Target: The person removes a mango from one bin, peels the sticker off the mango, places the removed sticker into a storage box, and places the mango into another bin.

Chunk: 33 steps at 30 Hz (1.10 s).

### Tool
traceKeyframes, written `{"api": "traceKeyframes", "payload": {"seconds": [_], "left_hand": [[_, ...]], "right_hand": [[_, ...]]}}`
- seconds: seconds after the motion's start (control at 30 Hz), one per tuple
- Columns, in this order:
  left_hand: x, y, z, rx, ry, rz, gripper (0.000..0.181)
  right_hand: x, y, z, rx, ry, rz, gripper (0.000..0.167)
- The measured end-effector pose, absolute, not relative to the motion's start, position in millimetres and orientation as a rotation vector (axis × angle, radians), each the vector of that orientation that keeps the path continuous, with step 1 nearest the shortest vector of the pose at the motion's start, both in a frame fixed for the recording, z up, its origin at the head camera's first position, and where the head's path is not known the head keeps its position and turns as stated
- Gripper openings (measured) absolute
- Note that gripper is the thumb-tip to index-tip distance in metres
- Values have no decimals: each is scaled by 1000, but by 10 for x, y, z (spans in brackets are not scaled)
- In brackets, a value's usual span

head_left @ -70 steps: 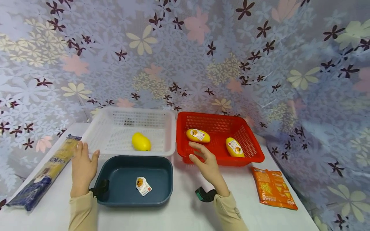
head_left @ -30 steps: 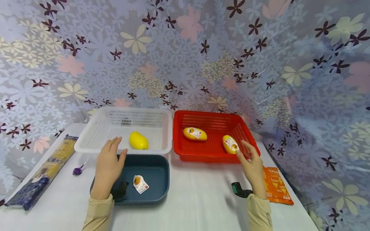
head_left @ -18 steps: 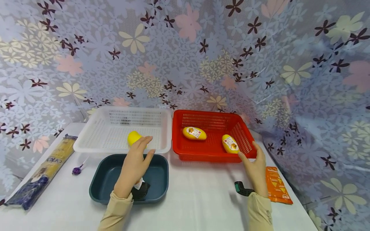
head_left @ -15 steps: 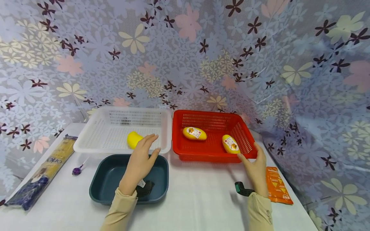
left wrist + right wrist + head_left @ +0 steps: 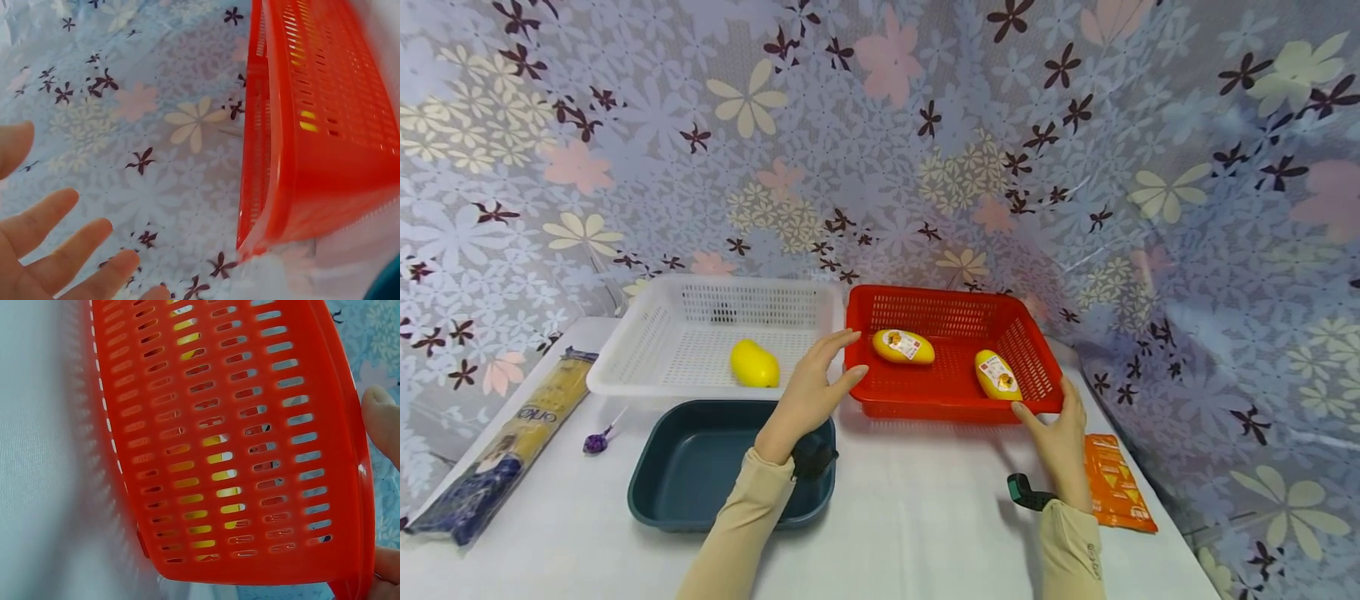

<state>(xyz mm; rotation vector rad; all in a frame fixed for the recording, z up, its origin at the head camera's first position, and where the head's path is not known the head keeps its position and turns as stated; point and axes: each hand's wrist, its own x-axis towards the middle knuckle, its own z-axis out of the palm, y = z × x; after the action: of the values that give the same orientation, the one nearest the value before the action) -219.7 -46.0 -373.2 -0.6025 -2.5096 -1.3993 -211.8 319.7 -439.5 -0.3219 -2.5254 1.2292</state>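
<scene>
My right hand (image 5: 1060, 437) grips the front right corner of a red plastic basket (image 5: 940, 410), thumb on the front rim and fingers at the right side. The right wrist view shows that basket's slotted wall (image 5: 231, 444) close up, with the thumb (image 5: 382, 422) at the rim. My left hand (image 5: 811, 387) reaches near the basket's left rim, fingers spread and holding nothing; the left wrist view shows a gap between its fingers (image 5: 81, 250) and the basket. Inside the basket lie two yellow mangoes with stickers, one at left (image 5: 904, 347) and one at right (image 5: 997, 375).
A white basket (image 5: 655, 388) with one yellow mango (image 5: 755, 364) stands left of the red one. In front is a dark blue tray (image 5: 700, 467), partly behind my left forearm. A pasta packet (image 5: 512, 442), a purple lollipop (image 5: 597, 442) and an orange snack bag (image 5: 1116, 483) lie around.
My left hand has moved right, from the left side past the white basket to the red basket's left rim. My right hand has moved right and taken hold of the red basket's corner.
</scene>
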Motion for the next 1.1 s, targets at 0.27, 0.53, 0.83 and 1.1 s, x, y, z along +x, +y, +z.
{"api": "traceKeyframes", "payload": {"seconds": [0.27, 0.53, 0.83, 1.1], "left_hand": [[-2553, -168, -3546, -640, -2564, -1476, 53], [-2918, 107, -3378, -699, -2607, -1620, 57], [-3297, 289, -3459, -651, -2648, -1812, 56], [-3492, 353, -3660, -509, -2647, -1924, 55]], "right_hand": [[-2121, 3279, -4400, -342, -2558, 1267, 101], [-2185, 3286, -4418, -338, -2557, 1315, 104], [-2200, 3226, -4430, -326, -2505, 1405, 105], [-2141, 3197, -4430, -333, -2445, 1471, 105]]}}
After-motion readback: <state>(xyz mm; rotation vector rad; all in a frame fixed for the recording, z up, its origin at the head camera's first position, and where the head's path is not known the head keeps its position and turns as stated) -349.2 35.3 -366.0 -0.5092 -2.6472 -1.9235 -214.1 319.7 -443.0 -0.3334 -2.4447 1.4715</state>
